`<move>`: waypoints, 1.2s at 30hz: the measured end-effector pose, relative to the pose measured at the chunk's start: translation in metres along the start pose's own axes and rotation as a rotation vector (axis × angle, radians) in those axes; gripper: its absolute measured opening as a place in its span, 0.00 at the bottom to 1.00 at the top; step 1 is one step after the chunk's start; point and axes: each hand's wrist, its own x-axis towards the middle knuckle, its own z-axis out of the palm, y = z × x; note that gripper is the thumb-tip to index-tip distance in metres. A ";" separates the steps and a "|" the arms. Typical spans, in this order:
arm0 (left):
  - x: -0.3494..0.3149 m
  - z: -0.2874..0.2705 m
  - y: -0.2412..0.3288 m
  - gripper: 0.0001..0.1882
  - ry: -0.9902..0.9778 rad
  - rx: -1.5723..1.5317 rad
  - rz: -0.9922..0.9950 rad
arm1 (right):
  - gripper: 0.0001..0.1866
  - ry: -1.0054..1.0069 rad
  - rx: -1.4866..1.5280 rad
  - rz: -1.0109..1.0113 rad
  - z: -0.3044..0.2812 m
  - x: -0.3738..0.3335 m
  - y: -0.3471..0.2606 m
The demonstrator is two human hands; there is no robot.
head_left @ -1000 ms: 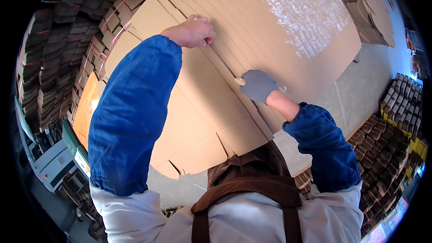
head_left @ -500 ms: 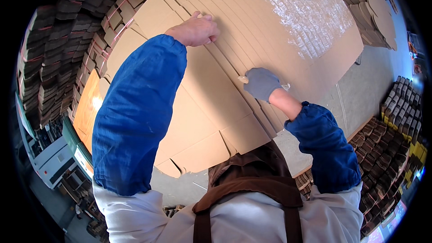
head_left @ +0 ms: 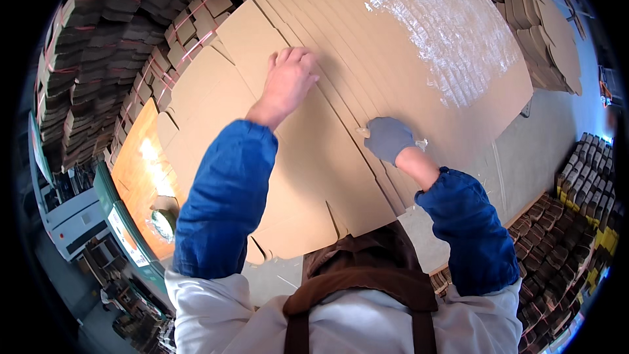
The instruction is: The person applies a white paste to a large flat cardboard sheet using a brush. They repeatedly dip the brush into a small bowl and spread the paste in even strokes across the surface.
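Observation:
Tan cardboard sheets [head_left: 295, 164] lie in front of me, fanned out so that their edges overlap in narrow strips. White paste [head_left: 452, 33] is smeared across the strips at the far right. My left hand [head_left: 291, 82], bare, rests on the sheets beside a long overlapping edge, its fingers bent and slightly apart, holding nothing I can see. In a grey glove, my right hand [head_left: 390, 139] is closed over the strips to the right. A pale beige tip [head_left: 362, 132] pokes out on its left side; the rest of that object is hidden in the fist.
Bundled cardboard stacks [head_left: 98, 59] rise at the left, beside an orange wooden board [head_left: 134, 170] carrying a shiny round item [head_left: 162, 224]. More flat cardboard [head_left: 534, 33] stands at the far right. Several dark cardboard bundles [head_left: 550, 236] are piled on the right of the floor.
My left hand has slid nearer to me along the overlapping edge, and its forearm has drawn back. My right hand keeps about the same place on the sheets. The view has shifted slightly.

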 end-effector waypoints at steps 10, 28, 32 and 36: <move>-0.099 0.016 0.020 0.48 -0.117 0.066 -0.332 | 0.11 -0.029 0.000 0.004 0.000 0.001 -0.003; -0.098 0.018 0.018 0.49 -0.203 0.024 -0.398 | 0.23 0.216 -0.559 -0.355 -0.010 -0.008 -0.059; -0.092 0.006 0.024 0.49 -0.247 0.029 -0.436 | 0.31 0.146 -0.611 -0.440 -0.002 0.010 -0.072; -0.102 0.005 0.016 0.50 -0.205 -0.020 -0.450 | 0.37 0.030 -0.716 -0.312 0.005 0.017 -0.090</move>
